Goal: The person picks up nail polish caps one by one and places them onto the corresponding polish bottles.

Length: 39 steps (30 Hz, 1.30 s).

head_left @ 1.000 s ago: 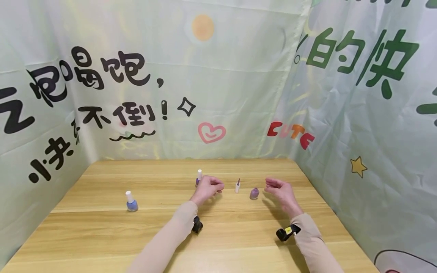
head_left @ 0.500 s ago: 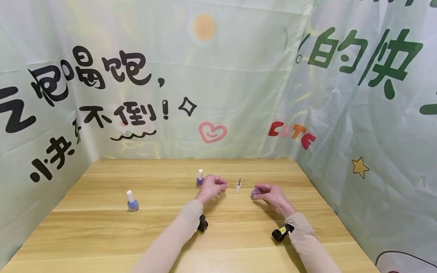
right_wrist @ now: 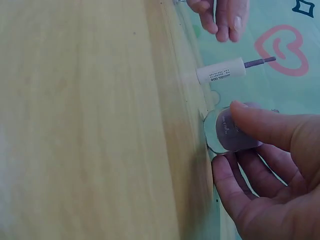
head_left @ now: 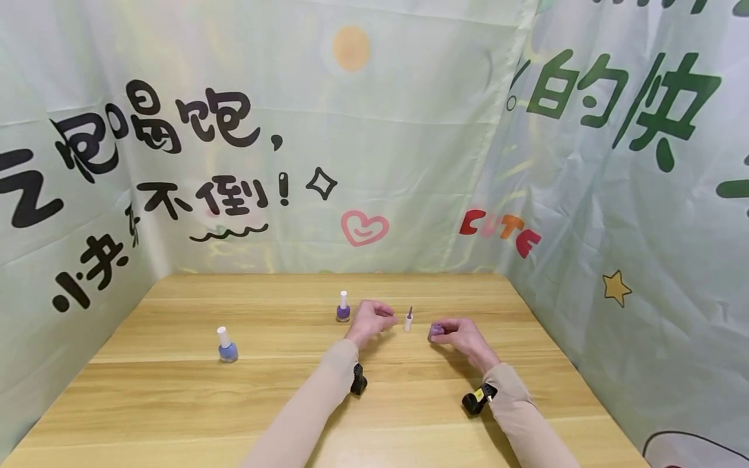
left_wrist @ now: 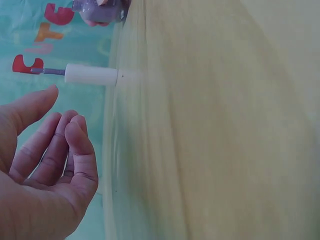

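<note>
My right hand (head_left: 466, 339) pinches an uncapped purple nail polish bottle (right_wrist: 235, 129) between thumb and fingers at the right of the table. To the bottle's left, a white nail polish cap (head_left: 408, 322) stands on its closed end with its purple-coated brush (left_wrist: 50, 71) pointing up. My left hand (head_left: 372, 322) is just left of that cap, fingers loosely bent, apart from it and holding nothing. In the left wrist view a gap shows between thumb and cap.
A capped dark purple nail polish bottle (head_left: 343, 309) stands just left of my left hand. Farther left is a capped blue nail polish bottle (head_left: 227, 350). The wooden table (head_left: 146, 403) meets printed cloth curtains (head_left: 409, 162) at its back and sides.
My right hand has moved left and taken hold of the uncapped bottle. My left hand has shifted right towards the upright cap, uncovering the dark purple bottle behind it.
</note>
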### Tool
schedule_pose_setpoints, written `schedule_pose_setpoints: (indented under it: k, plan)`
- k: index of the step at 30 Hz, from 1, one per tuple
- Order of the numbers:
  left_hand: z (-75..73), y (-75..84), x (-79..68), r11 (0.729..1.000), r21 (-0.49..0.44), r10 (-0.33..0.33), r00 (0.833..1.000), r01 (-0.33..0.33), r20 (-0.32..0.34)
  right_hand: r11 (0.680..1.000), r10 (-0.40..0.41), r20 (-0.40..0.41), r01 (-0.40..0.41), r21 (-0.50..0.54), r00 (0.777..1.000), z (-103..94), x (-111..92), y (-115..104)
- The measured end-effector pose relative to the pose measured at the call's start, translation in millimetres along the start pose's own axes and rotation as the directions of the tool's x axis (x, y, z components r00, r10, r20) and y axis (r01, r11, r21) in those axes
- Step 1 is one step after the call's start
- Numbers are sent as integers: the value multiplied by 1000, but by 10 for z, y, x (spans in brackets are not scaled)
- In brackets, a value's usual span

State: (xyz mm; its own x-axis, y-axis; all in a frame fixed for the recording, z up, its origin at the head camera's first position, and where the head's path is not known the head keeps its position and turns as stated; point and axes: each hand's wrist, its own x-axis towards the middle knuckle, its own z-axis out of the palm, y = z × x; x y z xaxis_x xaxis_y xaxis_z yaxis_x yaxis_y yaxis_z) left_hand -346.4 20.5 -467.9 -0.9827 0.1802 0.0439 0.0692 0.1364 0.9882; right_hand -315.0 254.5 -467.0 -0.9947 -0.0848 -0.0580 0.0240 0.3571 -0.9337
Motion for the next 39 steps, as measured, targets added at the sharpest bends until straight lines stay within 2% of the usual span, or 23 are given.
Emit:
schedule_pose_setpoints:
  k: [4,11,15,21,32,39]
  plan:
    - [82,1,32,1000,1,-19,1000,19,0,999,7,-43,-9,-39,999,-1,3,1]
    - [197,-28,72,999,-7,-41,999,40,-4,999,28,-35,-28,17,999,16,-1,-27]
    - [234,-34,80,998,-9,-55,998,55,-7,999,40,-44,-40,3,998,30,-21,-55]
    - [270,8,80,997,-20,-68,998,68,21,999,44,-59,-44,8,997,22,-34,-59]
    - [293,18,98,997,18,-72,997,71,27,994,38,-5,-37,107,999,75,-36,-39]
    - [343,9,121,999,10,-44,999,44,28,996,25,6,-26,85,1000,84,-46,-76]
